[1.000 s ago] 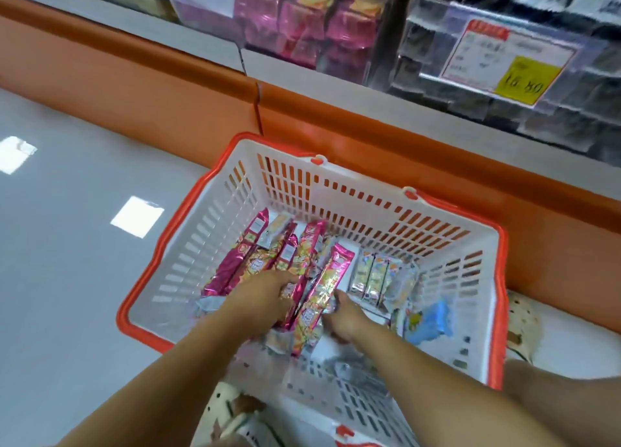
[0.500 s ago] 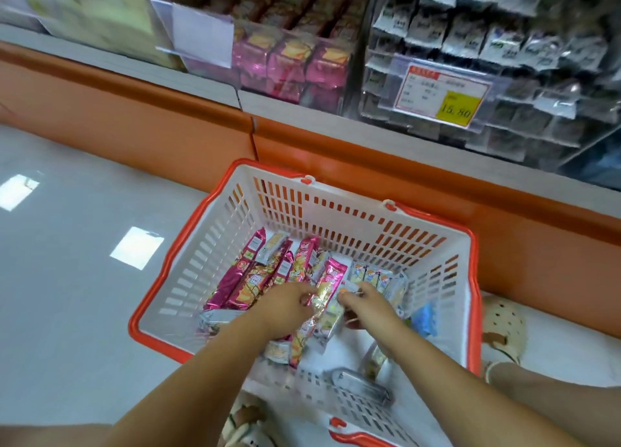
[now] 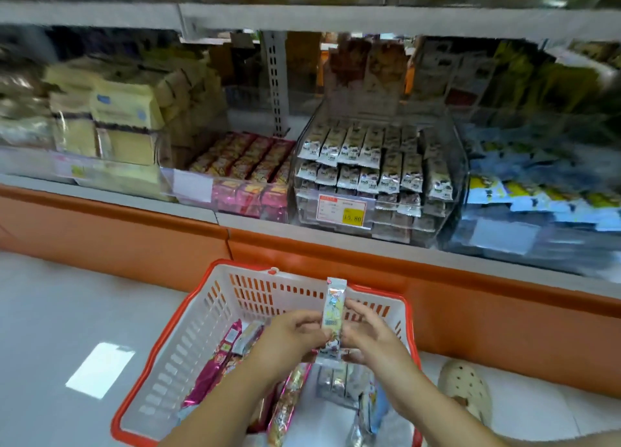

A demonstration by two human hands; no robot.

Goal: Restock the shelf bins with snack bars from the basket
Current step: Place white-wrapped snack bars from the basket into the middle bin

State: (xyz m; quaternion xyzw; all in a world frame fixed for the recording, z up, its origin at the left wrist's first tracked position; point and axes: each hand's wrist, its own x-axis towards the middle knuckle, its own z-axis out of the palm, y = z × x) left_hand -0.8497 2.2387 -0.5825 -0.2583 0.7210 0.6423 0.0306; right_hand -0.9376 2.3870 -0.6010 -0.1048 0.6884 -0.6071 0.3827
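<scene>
A pale snack bar [image 3: 333, 314] was held upright over the basket's [image 3: 198, 332] far edge, pinched by the left hand [image 3: 295, 337] and right hand [image 3: 373, 340]. Its print was unreadable. "15.80" was read on a price tag [image 3: 341, 209]. Pink bars [image 3: 215, 369] were partly hidden by the forearms.

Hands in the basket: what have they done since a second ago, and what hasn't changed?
Both rose from the bottom of the basket, where they were rummaging among the bars. Now the left hand and right hand hold one pale snack bar upright between them, above the basket. The view also tilted up toward the shelf bins. The basket stayed put, with the pink bars still inside.
</scene>
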